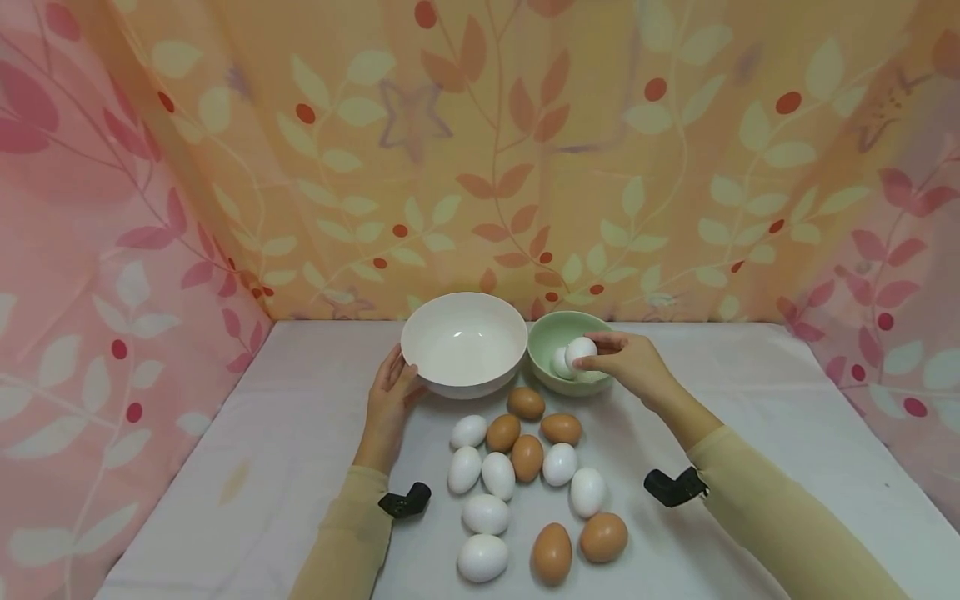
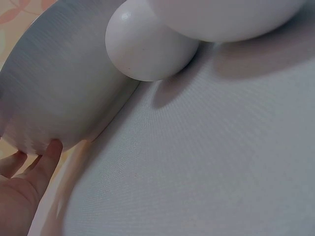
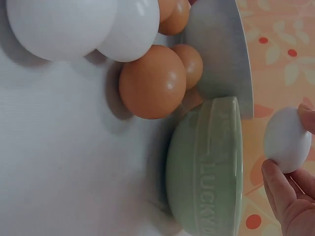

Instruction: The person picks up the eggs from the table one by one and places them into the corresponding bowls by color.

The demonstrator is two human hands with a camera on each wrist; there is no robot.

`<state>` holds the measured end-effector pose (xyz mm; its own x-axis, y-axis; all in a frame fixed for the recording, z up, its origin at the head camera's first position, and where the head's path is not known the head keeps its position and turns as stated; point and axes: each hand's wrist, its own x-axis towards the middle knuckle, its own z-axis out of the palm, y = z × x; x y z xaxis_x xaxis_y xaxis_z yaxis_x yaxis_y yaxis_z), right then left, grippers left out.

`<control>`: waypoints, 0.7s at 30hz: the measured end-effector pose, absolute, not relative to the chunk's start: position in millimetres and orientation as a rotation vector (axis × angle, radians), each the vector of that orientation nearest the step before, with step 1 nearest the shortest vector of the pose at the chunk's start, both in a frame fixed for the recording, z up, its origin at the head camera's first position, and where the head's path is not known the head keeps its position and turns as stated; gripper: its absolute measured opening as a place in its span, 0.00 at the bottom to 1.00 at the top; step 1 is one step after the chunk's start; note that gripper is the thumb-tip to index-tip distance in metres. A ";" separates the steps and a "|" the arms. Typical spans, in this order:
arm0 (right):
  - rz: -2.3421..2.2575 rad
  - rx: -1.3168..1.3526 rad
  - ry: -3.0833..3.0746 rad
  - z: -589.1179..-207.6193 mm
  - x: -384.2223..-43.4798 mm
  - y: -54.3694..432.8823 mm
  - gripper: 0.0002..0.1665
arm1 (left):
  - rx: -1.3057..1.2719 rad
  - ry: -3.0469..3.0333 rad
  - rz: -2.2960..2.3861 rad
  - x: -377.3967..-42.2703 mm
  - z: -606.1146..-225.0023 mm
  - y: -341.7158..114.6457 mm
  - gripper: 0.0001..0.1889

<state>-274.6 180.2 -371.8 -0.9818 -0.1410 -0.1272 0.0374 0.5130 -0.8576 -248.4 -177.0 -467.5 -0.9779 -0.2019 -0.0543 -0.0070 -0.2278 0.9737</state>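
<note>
My right hand (image 1: 633, 364) pinches a white egg (image 1: 581, 353) between thumb and fingertips above the pale green bowl (image 1: 536, 357). In the right wrist view the held egg (image 3: 288, 140) is clear of the bowl's rim. Another white egg (image 1: 561, 363) lies inside that bowl, partly hidden behind the held one. Against the left side of the large white bowl (image 1: 465, 390) rests my left hand (image 1: 390, 400). The left wrist view has its fingertips (image 2: 53, 147) touching the bowl's outer wall, not wrapped round it.
Several white eggs (image 1: 486, 514) and brown eggs (image 1: 527, 457) lie loose on the white cloth (image 1: 300, 467) in front of the bowls. The two bowls stand side by side, close to the patterned curtain (image 1: 465, 167) at the back.
</note>
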 end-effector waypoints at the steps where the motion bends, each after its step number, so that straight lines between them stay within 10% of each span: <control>1: -1.467 -0.089 2.575 -372.0 -277.3 179.2 0.43 | 0.256 -1.870 -2.354 -248.2 -467.2 -177.0 0.34; 21: -1.534 -0.050 2.540 -381.0 -324.0 167.1 0.40 | 0.246 -1.861 -2.350 -247.7 -467.3 -175.4 0.34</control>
<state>-324.0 167.1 -381.0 -0.9844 -0.1178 -0.1309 0.0610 0.4689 -0.8811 -247.7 -175.4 -467.3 -0.9777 -0.2050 -0.0448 0.0035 -0.2291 0.9734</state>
